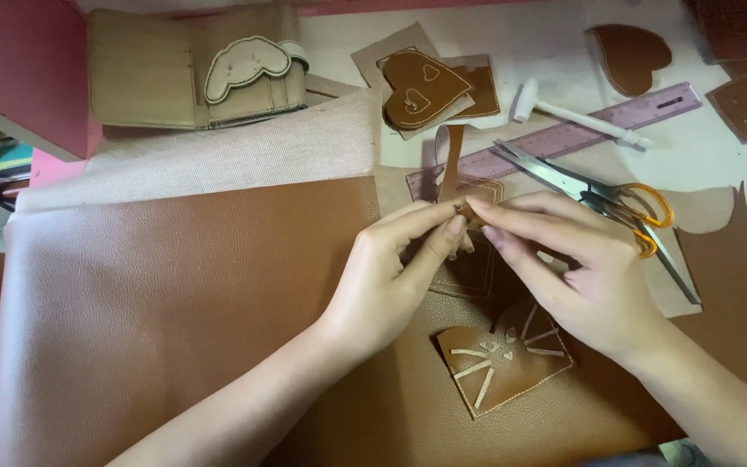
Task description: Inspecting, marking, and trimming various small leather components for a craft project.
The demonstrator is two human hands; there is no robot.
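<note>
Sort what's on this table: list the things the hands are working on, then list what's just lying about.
In hand:
left hand and right hand, pinching the brown leather strip
brown leather sheet beneath them

Lying about:
scissors
purple ruler
white mallet
heart-shaped leather piece
beige wallet
stitched leather patch

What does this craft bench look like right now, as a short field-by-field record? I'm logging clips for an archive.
Setting: large brown leather sheet spread on a work table
Left hand: fingertips pinch one end of a narrow brown leather strip
Right hand: fingertips meet the left at the same end of the strip
Near hands: brown heart-shaped leather piece with pale cut-outs
Tools: orange-handled scissors, purple ruler, small white mallet
Back left: beige wallet with winged patch
</note>
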